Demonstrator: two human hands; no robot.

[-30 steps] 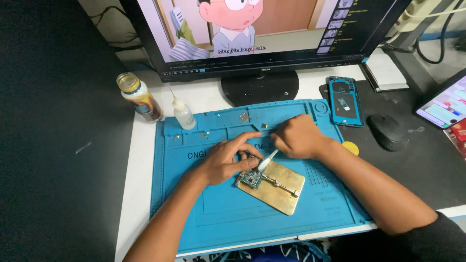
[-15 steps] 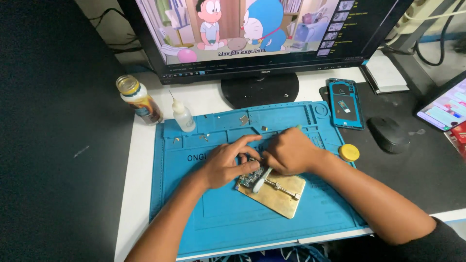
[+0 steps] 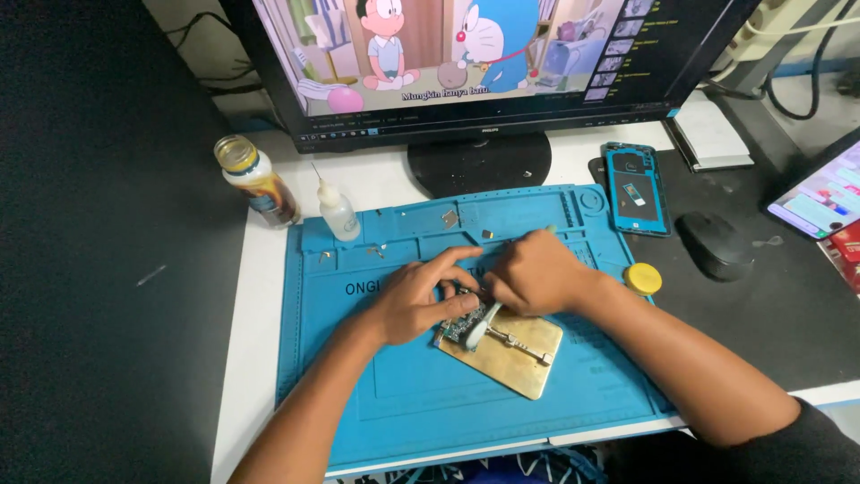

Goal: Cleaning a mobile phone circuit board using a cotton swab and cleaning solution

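Observation:
A small blue-green circuit board (image 3: pixel 457 328) is clamped at the left end of a brass holder plate (image 3: pixel 518 358) on a blue work mat (image 3: pixel 430 403). My left hand (image 3: pixel 417 296) rests on the mat with its fingers pressing on the board's upper edge. My right hand (image 3: pixel 533 276) grips a small brush (image 3: pixel 479 327) with a pale handle, its bristle tip lying on the board. The two hands touch above the board.
A monitor (image 3: pixel 484 63) on a round black base stands behind the mat. A glass jar (image 3: pixel 255 184) and a small dropper bottle (image 3: pixel 338 211) stand at the mat's upper left. An opened blue phone shell (image 3: pixel 636 188), a black mouse (image 3: pixel 712 244), a yellow round lid (image 3: pixel 642 279) lie right.
My right hand moved left and down, bringing the brush tip from above the board onto it. The left hand stayed on the board. The picture on the monitor changed.

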